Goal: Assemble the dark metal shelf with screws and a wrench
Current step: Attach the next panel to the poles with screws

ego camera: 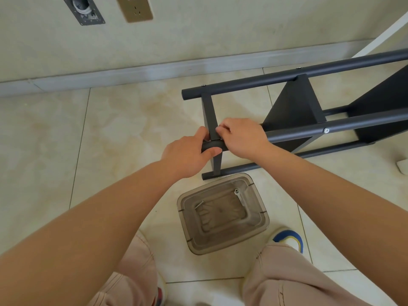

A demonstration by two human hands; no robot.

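The dark metal shelf (293,102) lies on its side on the tiled floor, its round posts running to the right. My left hand (187,153) grips the free end of the near upper post (331,127), thumb under it. My right hand (242,138) rests on the same post just to the right, its fingertips pinching at the joint with the flat end crossbar (209,111); what they pinch is hidden. A screw head (326,130) shows farther along that post. A wrench (238,195) and a loose screw (199,204) lie in a clear plastic tub (260,226).
The tub stands on the floor between my knees and the shelf's lower post (242,168). A wall with a baseboard (132,71) runs behind, with a socket plate (134,7). A white object (401,165) sits at the right edge. My shoe (289,238) is beside the tub.
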